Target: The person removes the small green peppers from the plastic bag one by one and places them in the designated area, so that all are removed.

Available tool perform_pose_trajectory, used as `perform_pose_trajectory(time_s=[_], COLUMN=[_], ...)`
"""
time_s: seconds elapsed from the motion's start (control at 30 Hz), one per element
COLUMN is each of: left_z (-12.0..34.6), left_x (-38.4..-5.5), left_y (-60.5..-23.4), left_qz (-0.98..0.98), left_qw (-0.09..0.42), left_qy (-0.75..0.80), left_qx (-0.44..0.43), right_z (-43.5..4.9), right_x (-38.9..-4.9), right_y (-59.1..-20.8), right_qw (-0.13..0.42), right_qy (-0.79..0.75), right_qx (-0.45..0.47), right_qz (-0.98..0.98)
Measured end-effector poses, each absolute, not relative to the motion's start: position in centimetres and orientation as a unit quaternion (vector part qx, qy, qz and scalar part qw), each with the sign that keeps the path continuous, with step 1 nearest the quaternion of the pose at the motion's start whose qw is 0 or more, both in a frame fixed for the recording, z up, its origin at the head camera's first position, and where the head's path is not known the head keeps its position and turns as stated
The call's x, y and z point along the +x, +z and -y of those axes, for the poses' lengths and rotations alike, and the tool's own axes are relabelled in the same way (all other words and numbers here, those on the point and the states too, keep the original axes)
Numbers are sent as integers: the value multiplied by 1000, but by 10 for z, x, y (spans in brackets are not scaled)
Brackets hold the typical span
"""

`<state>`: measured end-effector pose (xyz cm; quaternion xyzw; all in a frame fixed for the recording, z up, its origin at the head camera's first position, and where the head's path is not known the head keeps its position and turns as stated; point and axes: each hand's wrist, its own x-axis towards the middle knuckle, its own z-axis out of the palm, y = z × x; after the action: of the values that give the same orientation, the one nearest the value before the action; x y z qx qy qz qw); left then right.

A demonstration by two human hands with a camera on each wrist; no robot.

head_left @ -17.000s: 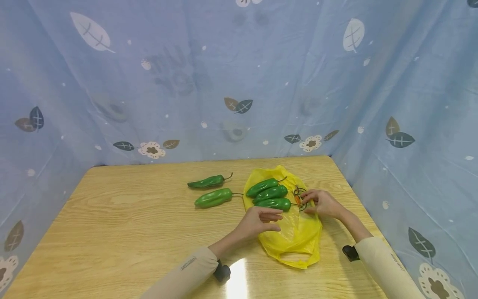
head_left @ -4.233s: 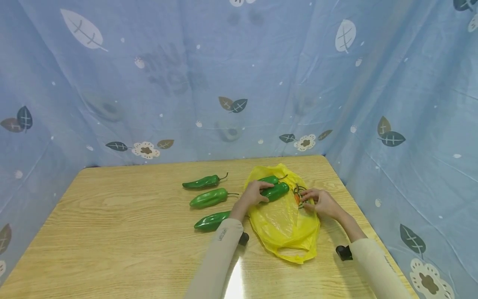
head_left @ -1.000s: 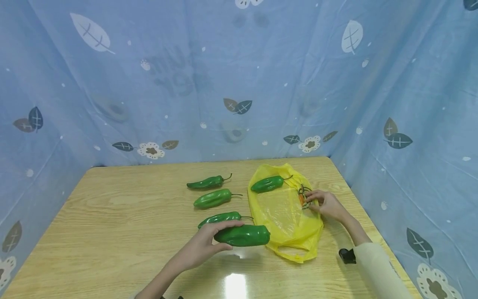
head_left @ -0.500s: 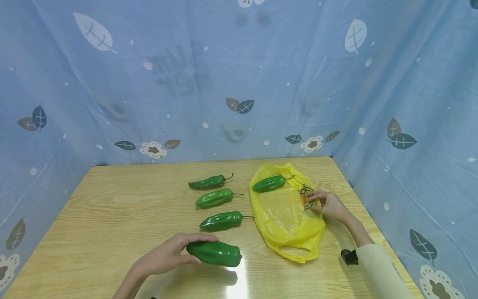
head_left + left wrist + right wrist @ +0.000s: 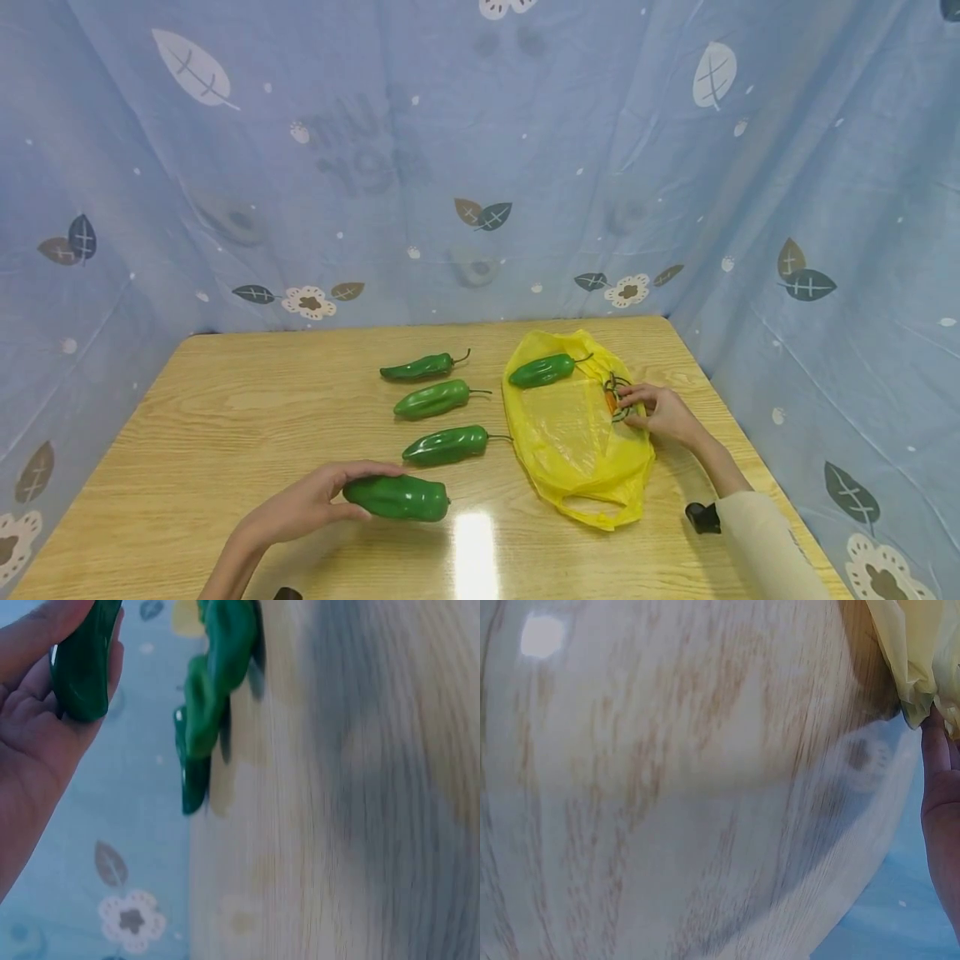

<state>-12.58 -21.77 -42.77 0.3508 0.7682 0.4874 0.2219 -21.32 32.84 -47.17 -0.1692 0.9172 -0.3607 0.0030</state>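
Observation:
My left hand (image 5: 307,504) grips a large green pepper (image 5: 397,497) between thumb and fingers, above the front of the table. In the left wrist view the same pepper (image 5: 81,667) lies across the palm. Three green peppers form a column on the wood: a thin one (image 5: 417,367), a lighter one (image 5: 432,399) and a dark glossy one (image 5: 446,446). Another green pepper (image 5: 542,370) rests on a yellow plastic bag (image 5: 570,450). At the bag's right edge my right hand (image 5: 663,414) pinches the plastic, which bunches at its fingers (image 5: 935,754) in the right wrist view.
Beside my right fingers, an orange piece (image 5: 611,402) with dark green stems shows at the bag. The wooden table (image 5: 225,433) ends at a blue patterned cloth (image 5: 420,167) behind and at both sides. Glare (image 5: 475,550) lies near the front edge.
Over the earlier frames, two peppers have left the bag; one lies on the table, the other is in my left hand, which has carried it leftward. My right hand stays at the bag.

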Motion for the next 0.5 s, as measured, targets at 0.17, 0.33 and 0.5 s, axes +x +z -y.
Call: perform_pose_trajectory(time_s=[0.17, 0.33, 0.5], left_z=[234, 251, 270], left_x=[-136, -147, -161], left_y=[-434, -441, -444], left_qz=[-754, -735, -748], left_qw=[217, 220, 204], left_qy=[518, 557, 558], left_qx=[340, 319, 296], right_z=[-329, -329, -327], right_x=[-212, -212, -212], right_y=[-472, -472, -471], right_qw=[9, 10, 8], right_qy=[-368, -371, -367], right_qx=[-165, -164, -165], right_qz=[-915, -914, -915])
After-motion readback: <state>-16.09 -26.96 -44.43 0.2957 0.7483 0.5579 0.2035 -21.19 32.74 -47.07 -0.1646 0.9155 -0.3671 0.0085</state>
